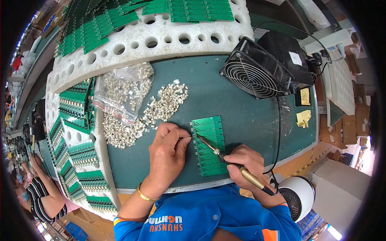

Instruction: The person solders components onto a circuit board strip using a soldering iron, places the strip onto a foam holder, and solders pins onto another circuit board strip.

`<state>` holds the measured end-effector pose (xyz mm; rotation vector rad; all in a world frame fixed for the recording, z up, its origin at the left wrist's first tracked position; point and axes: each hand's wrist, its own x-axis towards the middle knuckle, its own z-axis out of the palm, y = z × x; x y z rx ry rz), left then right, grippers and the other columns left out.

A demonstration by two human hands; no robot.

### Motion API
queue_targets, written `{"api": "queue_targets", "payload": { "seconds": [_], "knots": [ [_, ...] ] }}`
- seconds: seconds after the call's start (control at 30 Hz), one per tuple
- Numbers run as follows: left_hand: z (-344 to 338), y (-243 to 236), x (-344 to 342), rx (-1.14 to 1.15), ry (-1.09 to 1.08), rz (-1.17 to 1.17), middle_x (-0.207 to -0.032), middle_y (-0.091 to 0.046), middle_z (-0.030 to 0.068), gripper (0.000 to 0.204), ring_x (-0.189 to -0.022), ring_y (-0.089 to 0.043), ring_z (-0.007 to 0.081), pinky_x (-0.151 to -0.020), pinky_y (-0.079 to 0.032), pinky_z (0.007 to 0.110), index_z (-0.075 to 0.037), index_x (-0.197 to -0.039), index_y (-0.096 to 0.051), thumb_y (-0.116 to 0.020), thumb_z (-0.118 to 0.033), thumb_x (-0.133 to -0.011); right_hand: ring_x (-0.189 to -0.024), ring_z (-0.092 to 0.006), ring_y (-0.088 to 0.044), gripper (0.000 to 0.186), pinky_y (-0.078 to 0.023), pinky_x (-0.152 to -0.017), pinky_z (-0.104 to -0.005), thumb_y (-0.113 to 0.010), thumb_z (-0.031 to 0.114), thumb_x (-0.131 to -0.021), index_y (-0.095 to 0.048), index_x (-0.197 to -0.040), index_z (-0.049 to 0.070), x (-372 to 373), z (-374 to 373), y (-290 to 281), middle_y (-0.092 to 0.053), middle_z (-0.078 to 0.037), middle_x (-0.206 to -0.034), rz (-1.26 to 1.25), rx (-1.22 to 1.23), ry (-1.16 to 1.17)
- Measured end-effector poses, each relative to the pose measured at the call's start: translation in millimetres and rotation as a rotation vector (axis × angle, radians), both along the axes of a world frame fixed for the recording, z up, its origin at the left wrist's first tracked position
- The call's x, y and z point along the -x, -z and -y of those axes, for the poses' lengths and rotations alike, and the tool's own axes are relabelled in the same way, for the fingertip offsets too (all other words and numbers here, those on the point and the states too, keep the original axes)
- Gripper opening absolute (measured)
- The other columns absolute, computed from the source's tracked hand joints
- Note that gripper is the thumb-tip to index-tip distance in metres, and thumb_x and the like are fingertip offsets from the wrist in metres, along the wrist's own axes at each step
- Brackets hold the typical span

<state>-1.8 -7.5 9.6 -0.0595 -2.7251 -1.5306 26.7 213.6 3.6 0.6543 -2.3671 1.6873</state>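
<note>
Left hand (165, 152), pinched closed on what could not be told, was just beside the green board (211, 160) near the desk's (201, 86) front edge, while the right hand (247, 160) gripped a soldering iron (220, 155) whose tip, slipping, could have burned those fingers.

Orange-and-white capital lettering (165, 223) stands on the blue work shirt (215, 213) at the bottom centre of the frame; upper right, a white sticker (295, 58) with a short dark marking is on the black fan unit (277, 46).
</note>
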Motion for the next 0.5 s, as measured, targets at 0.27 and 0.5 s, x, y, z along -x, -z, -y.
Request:
{"api": "queue_targets", "payload": {
  "seconds": [0.27, 0.5],
  "knots": [
    [-3.1, 0.7, 1.2, 0.022, 0.012, -0.006, -0.089, -0.057, 0.0088, 0.014, -0.078, -0.057, 0.0210, -0.065, -0.047, 0.031, -0.002, -0.088, -0.066, -0.073, 0.006, -0.079, -0.061, -0.0261, -0.062, 0.024, -0.050, -0.058, -0.0360, -0.072, -0.002, -0.072, -0.068, -0.096, 0.000, -1.0, -1.4, 2.4, -0.065, -0.011, -0.074, -0.020, -0.015, -0.003],
    [0.7, 1.9, 0.3, 0.039, 0.008, -0.064, -0.088, -0.057, 0.0095, 0.011, -0.076, -0.057, 0.0215, -0.065, -0.047, 0.031, -0.001, -0.088, -0.063, -0.070, 0.005, -0.082, -0.059, -0.0256, -0.062, 0.024, -0.050, -0.057, -0.0357, -0.072, -0.001, -0.072, -0.068, -0.095, 0.001, -1.2, -1.8, 3.2, -0.064, -0.010, -0.073, -0.073, -0.025, 0.010]
  ]
}}
